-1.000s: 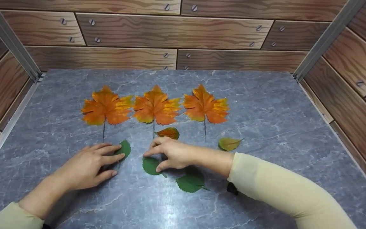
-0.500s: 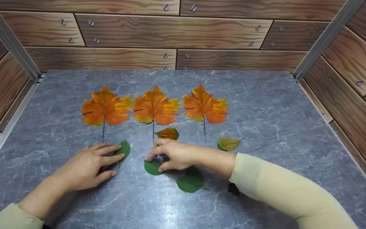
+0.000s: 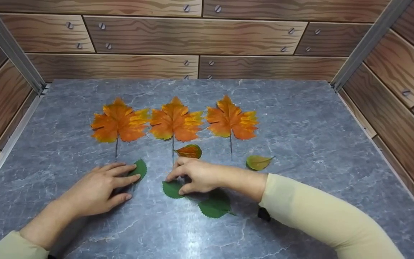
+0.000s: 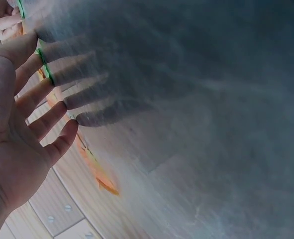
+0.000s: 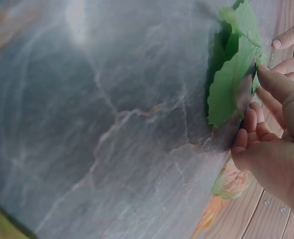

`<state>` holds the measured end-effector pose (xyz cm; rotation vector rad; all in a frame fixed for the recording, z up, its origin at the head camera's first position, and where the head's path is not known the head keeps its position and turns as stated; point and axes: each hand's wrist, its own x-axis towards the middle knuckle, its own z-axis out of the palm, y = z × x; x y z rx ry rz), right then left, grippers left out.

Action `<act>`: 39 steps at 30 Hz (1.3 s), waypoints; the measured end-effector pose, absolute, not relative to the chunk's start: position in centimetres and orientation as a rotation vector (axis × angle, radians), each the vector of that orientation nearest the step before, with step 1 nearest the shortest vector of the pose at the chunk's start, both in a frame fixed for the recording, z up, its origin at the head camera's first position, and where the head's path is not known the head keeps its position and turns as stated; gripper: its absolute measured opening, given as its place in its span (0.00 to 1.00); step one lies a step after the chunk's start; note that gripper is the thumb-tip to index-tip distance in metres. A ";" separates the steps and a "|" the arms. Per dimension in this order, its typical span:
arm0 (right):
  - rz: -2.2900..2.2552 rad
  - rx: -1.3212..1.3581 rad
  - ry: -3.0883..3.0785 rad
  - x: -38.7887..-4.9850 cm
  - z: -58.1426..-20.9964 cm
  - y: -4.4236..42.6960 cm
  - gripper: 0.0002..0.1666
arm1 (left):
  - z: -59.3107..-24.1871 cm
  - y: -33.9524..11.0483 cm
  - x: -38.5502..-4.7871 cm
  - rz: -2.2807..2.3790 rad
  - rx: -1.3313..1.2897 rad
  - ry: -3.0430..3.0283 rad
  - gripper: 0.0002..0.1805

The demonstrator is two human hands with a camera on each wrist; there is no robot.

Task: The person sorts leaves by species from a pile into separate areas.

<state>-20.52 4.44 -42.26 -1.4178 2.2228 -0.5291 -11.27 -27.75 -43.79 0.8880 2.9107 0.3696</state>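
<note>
My left hand [image 3: 97,189] lies with spread fingers, the tips of two resting on a green leaf [image 3: 141,168] that they partly cover. The left wrist view shows that palm and the extended fingers [image 4: 40,97]. Nearer the middle, my right hand [image 3: 201,174] pinches another green leaf [image 3: 172,190] between thumb and index finger, its stem end hidden by the hand. A third green leaf [image 3: 215,207] lies below the right wrist, partly in shadow. In the right wrist view, overlapping green leaves [image 5: 229,89] stand beside the thumb, the other fingers curled.
Behind the hands lie three orange maple leaves in a row: left maple leaf [image 3: 119,122], middle maple leaf [image 3: 174,120], right maple leaf [image 3: 230,120]. A small red-green leaf [image 3: 191,151] and a yellowish leaf [image 3: 259,162] are nearby. Wood-patterned walls [image 3: 192,36] enclose the marbled table [image 3: 300,126].
Over the first half second, my right fingers drew in slightly and the green leaf under them turned and shifted a little right. My left hand has stayed in place.
</note>
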 end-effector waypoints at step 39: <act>-0.868 -1.422 2.233 -20.1 -42.2 4.7 0.15 | -43.5 -27.7 -11.2 0.362 0.906 2.925 0.29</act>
